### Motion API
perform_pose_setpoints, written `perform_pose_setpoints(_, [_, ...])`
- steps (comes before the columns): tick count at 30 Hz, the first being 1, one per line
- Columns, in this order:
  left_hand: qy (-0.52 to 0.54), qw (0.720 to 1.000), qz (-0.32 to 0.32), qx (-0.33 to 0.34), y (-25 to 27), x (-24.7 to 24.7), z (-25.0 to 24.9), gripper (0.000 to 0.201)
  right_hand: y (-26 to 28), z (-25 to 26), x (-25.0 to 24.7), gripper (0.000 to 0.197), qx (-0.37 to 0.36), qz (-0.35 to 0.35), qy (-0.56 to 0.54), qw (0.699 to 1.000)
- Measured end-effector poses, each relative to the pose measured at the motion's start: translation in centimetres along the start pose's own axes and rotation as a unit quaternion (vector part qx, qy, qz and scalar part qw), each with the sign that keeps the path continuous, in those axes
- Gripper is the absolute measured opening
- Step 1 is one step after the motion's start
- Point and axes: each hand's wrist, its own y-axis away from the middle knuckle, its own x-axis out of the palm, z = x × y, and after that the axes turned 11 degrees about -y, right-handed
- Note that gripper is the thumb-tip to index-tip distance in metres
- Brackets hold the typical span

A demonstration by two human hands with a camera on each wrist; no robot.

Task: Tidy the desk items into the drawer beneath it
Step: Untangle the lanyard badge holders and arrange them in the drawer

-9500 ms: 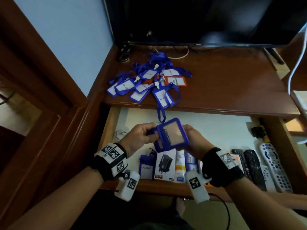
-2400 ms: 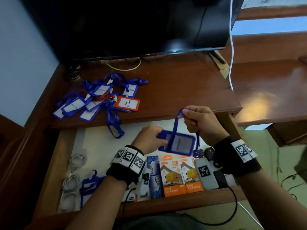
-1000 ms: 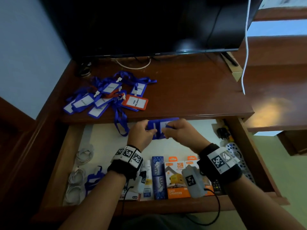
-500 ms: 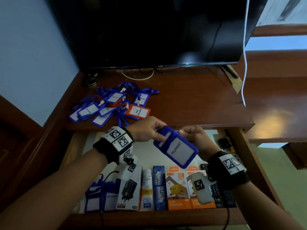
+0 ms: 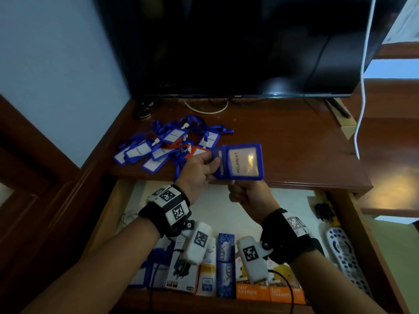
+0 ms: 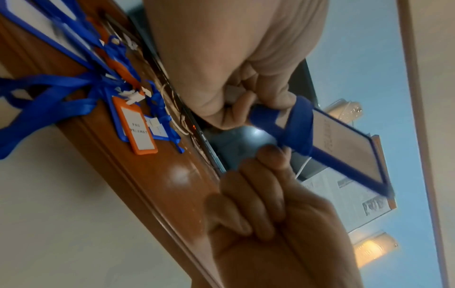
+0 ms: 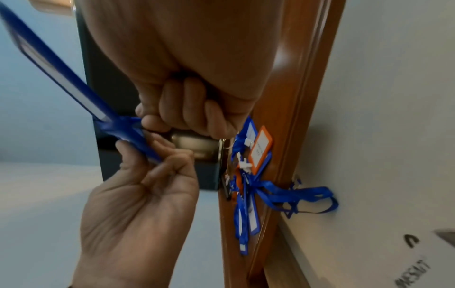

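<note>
A blue badge holder (image 5: 241,160) marked PELAWAT, its lanyard wound round one end, is held above the desk's front edge. My left hand (image 5: 212,165) grips its left end, fingers curled over the wound strap (image 6: 295,126). My right hand (image 5: 233,184) is a fist just beneath it, and its fingertips (image 7: 147,124) pinch the strap at the lower corner. A pile of blue badge holders (image 5: 158,146) with tangled lanyards lies on the desk's left part, with an orange one (image 5: 196,152) among them. The drawer (image 5: 356,223) beneath stands open.
Along the drawer's front stand small boxes (image 5: 249,291), some marked FAST CHARGER, and blue badge holders (image 5: 147,273) at the left. A remote (image 5: 344,252) lies at the drawer's right. A dark TV (image 5: 226,41) fills the desk's back. A white cable (image 5: 360,98) hangs at right.
Both hands have lifted the badge holder from over the drawer to over the desk's edge. It now faces up, level. My right hand has shifted from its right side to beneath it.
</note>
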Motion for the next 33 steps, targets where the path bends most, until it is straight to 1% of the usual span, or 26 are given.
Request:
perform_pose_setpoints(3, [0.043,0.999,-0.007,-0.001,0.3,-0.5,0.2,0.030,-1.5,-0.1,1.1,0.018,0.021,0.027,0.009,0.999])
perform_pose_setpoints(5, [0.076,0.997,-0.026,-0.001,0.6,-0.9,0.6,0.028,-2.3,-0.8,1.5,0.018,0.046,0.042,0.013,0.998])
perform_pose_setpoints(7, [0.120,0.991,-0.055,-0.007,1.0,-1.7,1.4,0.030,-3.0,-2.1,1.7,0.021,0.081,0.049,0.019,0.995])
perform_pose_setpoints(9, [0.140,0.986,-0.087,-0.012,1.8,-2.9,2.4,0.042,-3.4,-3.6,2.1,0.015,0.114,0.064,0.020,0.991])
perform_pose_setpoints(10, [0.139,0.985,-0.104,-0.017,2.3,-3.6,3.0,0.045,-3.5,-4.4,2.4,0.010,0.131,0.071,0.019,0.989])
perform_pose_setpoints(11, [0.132,0.984,-0.119,-0.024,2.8,-4.4,3.6,0.044,-3.6,-5.2,2.5,0.008,0.148,0.081,0.022,0.985])
perform_pose_setpoints(13, [0.099,0.985,-0.139,-0.038,3.7,-6.1,4.9,0.034,-3.6,-6.8,2.7,0.011,0.177,0.109,0.044,0.977])
perform_pose_setpoints(15, [0.063,0.986,-0.147,-0.053,4.4,-8.2,6.2,0.027,-3.7,-8.1,2.9,0.015,0.195,0.120,0.101,0.968])
perform_pose_setpoints(17, [0.016,0.985,-0.149,-0.082,4.7,-10.7,7.3,0.023,-4.4,-8.7,2.8,0.019,0.193,0.084,0.180,0.961])
perform_pose_setpoints(18, [-0.025,0.984,-0.143,-0.099,4.8,-12.1,7.7,0.022,-4.8,-8.6,2.6,0.020,0.181,0.058,0.218,0.957])
perform_pose_setpoints(20, [-0.146,0.974,-0.110,-0.133,4.6,-15.1,8.4,0.018,-5.9,-7.9,2.3,0.026,0.145,0.000,0.268,0.952])
perform_pose_setpoints(21, [-0.224,0.960,-0.079,-0.149,4.5,-16.5,8.7,0.015,-6.7,-7.4,2.0,0.029,0.122,-0.036,0.281,0.951])
perform_pose_setpoints(22, [-0.310,0.935,-0.041,-0.164,4.3,-17.7,8.8,0.016,-7.6,-6.8,1.8,0.029,0.100,-0.071,0.292,0.949])
perform_pose_setpoints(23, [-0.401,0.899,0.000,-0.176,4.0,-18.6,9.0,0.020,-8.9,-6.4,1.1,0.026,0.073,-0.105,0.305,0.944])
perform_pose_setpoints(24, [-0.482,0.856,0.043,-0.184,3.9,-19.3,9.1,0.023,-10.1,-5.9,0.7,0.021,0.043,-0.133,0.323,0.936])
perform_pose_setpoints(25, [-0.543,0.812,0.086,-0.196,3.6,-19.7,9.2,0.022,-11.3,-5.7,0.2,0.015,0.012,-0.160,0.346,0.924])
perform_pose_setpoints(26, [-0.587,0.771,0.127,-0.210,3.5,-19.9,9.3,0.016,-12.4,-5.5,-0.1,0.009,-0.010,-0.183,0.379,0.907])
perform_pose_setpoints(27, [-0.620,0.733,0.166,-0.224,3.3,-19.9,9.6,0.011,-13.4,-5.6,-0.6,0.017,-0.015,-0.203,0.422,0.883])
perform_pose_setpoints(28, [-0.645,0.700,0.201,-0.231,3.2,-20.0,10.2,0.012,-14.1,-5.5,-0.7,0.033,-0.002,-0.215,0.466,0.858])
perform_pose_setpoints(29, [-0.660,0.673,0.232,-0.239,3.1,-20.0,10.9,0.017,-14.6,-5.6,-0.7,0.049,0.012,-0.221,0.506,0.834])
perform_pose_setpoints(30, [-0.669,0.653,0.259,-0.244,3.0,-19.9,11.7,0.021,-14.9,-5.7,-0.4,0.063,0.023,-0.223,0.543,0.810])
perform_pose_setpoints(31, [-0.673,0.638,0.279,-0.247,3.1,-19.9,12.5,0.024,-15.2,-5.9,-0.2,0.075,0.030,-0.222,0.567,0.793])
perform_pose_setpoints(33, [-0.681,0.617,0.312,-0.241,3.2,-19.6,13.7,0.022,-15.7,-6.5,0.5,0.092,0.051,-0.220,0.600,0.768])
